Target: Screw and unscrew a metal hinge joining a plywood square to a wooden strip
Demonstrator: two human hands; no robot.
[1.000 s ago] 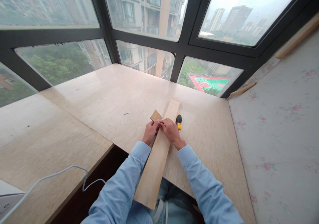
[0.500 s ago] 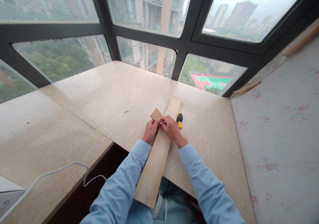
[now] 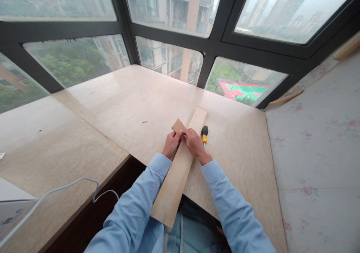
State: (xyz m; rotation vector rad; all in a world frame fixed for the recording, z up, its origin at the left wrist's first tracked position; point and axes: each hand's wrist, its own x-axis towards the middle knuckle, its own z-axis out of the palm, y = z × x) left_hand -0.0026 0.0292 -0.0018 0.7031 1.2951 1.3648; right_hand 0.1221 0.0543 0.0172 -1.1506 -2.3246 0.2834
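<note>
Over the plank [image 3: 174, 181], left hand [image 3: 171, 144] and right hand [image 3: 194, 142] are pinching something tiny [image 3: 184, 134]; a screwdriver [image 3: 205, 136] is lying untouched alongside.

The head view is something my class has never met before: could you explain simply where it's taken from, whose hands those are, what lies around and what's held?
There is no machine here. A person wears a camera on their head, looking forward and down, so the left hand and right hand are the wearer's own. They work over a long wooden board, their fingertips close together near a short brown piece. Whatever they pinch is too small to make out. On the countertop, a black-and-yellow screwdriver lies right of the board. Further left are a pale cable and a white box. Windows stand ahead.
</note>
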